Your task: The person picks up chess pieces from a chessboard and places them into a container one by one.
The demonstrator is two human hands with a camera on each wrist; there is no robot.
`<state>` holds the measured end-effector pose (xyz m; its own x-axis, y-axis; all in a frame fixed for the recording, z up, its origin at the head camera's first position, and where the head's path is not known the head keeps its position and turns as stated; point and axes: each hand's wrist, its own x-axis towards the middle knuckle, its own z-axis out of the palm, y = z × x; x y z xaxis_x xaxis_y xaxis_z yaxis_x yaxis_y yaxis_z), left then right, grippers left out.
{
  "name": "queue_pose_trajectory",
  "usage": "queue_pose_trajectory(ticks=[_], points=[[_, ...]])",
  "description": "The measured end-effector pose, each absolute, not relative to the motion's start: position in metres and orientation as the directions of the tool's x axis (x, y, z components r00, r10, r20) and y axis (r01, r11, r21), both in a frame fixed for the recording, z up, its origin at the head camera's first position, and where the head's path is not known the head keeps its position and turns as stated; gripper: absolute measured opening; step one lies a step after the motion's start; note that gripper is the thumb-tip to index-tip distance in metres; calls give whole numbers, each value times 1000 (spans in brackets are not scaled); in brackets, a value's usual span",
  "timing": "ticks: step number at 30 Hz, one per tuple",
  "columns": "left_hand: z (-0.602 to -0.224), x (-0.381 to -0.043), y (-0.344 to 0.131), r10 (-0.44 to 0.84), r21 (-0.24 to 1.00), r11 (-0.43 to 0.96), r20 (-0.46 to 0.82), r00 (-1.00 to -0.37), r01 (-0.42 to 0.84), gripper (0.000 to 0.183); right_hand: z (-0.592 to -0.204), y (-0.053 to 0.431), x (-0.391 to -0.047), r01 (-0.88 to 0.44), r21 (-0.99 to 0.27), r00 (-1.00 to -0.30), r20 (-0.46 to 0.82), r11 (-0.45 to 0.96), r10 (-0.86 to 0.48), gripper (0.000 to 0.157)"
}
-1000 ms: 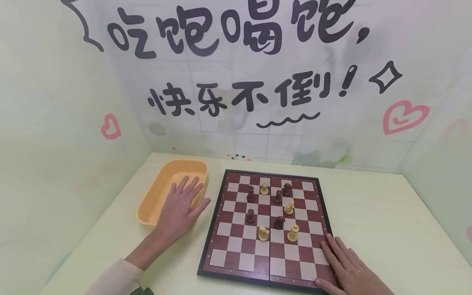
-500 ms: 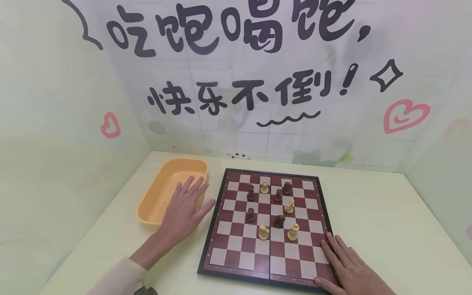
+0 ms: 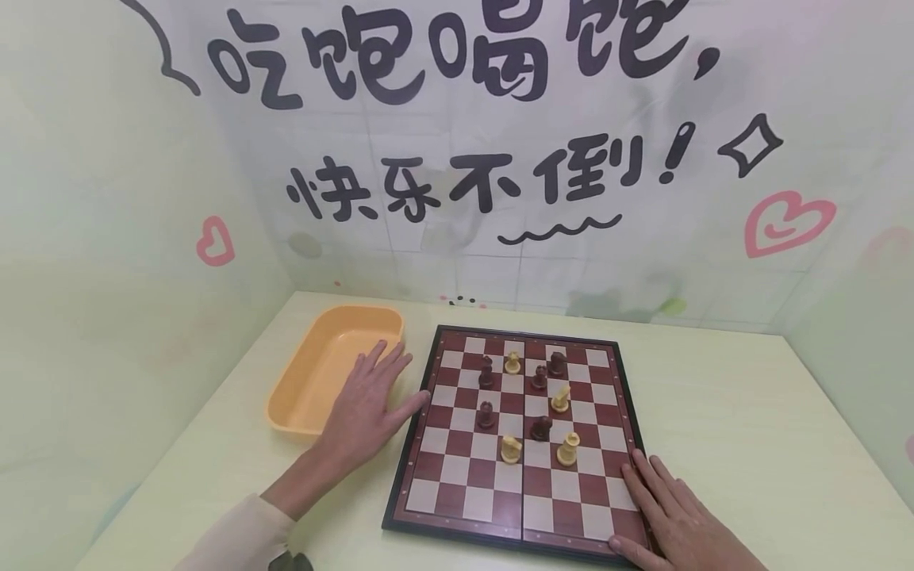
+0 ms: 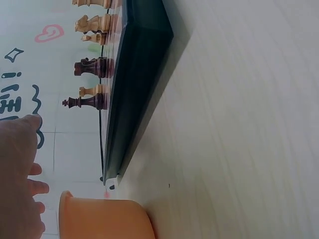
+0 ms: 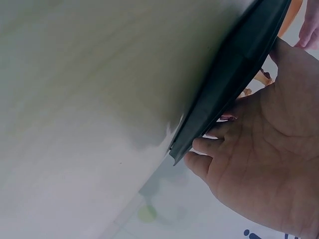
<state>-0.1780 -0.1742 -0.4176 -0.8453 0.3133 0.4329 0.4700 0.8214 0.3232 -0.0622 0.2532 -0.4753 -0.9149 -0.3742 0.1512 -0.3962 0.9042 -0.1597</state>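
Note:
In the head view a red-and-white chessboard [image 3: 493, 509] bears several upright chess pieces, among them a light rook [image 3: 568, 450], a light knight [image 3: 510, 450] and a dark knight [image 3: 540, 428]. My left hand [image 3: 360, 414] hovers with spread fingers between the board and an orange plastic basin [image 3: 291, 373]. Its fingers overlap the basin's right rim, and its thumb overlaps the board's left border. In the left wrist view this hand is raised beside the pieces, holding nothing. My right hand [image 3: 674, 511] rests along the board's front right edge with straight fingers, as the right wrist view [image 5: 259, 149] confirms.
Both board and basin stand on a pale wood-grain table [image 3: 743, 428]. A white printed backdrop [image 3: 400, 262] with black lettering and pink hearts rises behind and at both sides. The board's dark side wall [image 4: 132, 84] stands above the tabletop.
My left hand has drifted right, away from the basin's middle, and its thumb now reaches the board's left border. The right hand, the board and the pieces stay put.

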Motion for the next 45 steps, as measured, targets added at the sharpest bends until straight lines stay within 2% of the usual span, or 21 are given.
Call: queue_pose_trajectory(ticks=[6,18,25,35,45], points=[[-417,-177,-170,326,317,816,439,-837,484,65,-479,255,-62,-458,-85,-870,246,885,-426,92],[-416,-176,-164,354,276,822,436,-827,498,68,-478,253,-62,-418,-128,-899,198,899,-390,92],[-418,-176,-154,378,223,841,410,-830,493,67,-480,253,-61,-437,-107,-882,243,893,-403,92],[-419,-176,-140,379,260,824,405,-832,503,67,-483,253,-60,-440,-88,-873,274,894,-403,94],[-421,-171,-127,413,238,835,325,-850,497,69,-480,252,-60,-388,-108,-909,209,915,-361,94]])
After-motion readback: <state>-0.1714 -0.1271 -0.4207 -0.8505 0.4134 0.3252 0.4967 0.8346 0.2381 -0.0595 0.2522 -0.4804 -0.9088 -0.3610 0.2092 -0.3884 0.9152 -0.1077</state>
